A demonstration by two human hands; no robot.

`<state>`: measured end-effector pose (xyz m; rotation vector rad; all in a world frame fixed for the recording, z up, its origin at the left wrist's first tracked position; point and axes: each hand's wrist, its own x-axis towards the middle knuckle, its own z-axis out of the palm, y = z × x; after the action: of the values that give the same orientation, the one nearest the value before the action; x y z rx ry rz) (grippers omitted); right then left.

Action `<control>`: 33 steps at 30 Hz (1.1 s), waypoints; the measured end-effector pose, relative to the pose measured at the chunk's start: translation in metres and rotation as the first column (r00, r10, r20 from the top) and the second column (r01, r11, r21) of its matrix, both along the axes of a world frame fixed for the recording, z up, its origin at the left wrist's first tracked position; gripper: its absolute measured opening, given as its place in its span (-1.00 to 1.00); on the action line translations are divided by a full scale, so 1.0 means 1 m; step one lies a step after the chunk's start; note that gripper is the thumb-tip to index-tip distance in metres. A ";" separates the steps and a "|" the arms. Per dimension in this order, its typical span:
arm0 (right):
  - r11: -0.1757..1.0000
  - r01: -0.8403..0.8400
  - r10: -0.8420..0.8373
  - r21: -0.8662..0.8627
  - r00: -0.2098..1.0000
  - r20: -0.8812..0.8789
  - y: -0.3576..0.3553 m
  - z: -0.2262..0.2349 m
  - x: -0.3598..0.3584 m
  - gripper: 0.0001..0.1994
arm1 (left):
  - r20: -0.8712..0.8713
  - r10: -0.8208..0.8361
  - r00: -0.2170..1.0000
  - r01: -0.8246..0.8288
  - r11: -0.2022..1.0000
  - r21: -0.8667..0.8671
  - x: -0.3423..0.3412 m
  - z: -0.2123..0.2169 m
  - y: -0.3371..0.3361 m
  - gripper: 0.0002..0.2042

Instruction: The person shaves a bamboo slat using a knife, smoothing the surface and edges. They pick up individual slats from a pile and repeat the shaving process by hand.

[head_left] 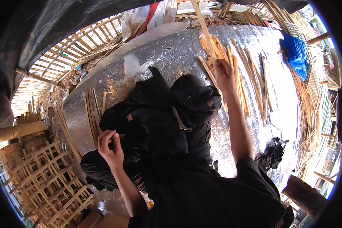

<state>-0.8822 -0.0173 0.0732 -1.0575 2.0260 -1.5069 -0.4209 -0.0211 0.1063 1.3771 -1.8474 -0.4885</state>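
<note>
My right hand (225, 75) is closed around a long, pale bamboo strip (202, 24), which points away toward the far edge. Beneath and beside that hand lies a bundle of split bamboo strips (236, 74) on a silvery sheet (171, 57). My left hand (111, 147) hovers by my left knee, fingers loosely curled and thumb a little apart from them; nothing shows in it. Nearest to it are several thin bamboo strips (90, 112) lying on the sheet. My legs, in torn black trousers (148, 125), are folded between the two hands.
A woven bamboo lattice (45, 178) stands at lower left beside a thick bamboo pole (17, 133). More strips (252, 76) lie farther right. A blue plastic sheet (296, 57) is at far right, a black corded object (271, 155) by my right elbow, and a log (306, 193) lower right.
</note>
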 end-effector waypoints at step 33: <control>0.576 -0.810 0.818 0.111 0.571 -0.075 0.053 -0.007 0.261 -0.66 | -0.207 0.346 0.915 -0.141 0.756 0.639 -0.055 -0.136 -0.041 -0.40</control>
<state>-0.6214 0.0353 0.0667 -1.7588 1.2615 -0.8614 -0.4761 -0.0622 -0.0299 1.8088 -1.2495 -1.1735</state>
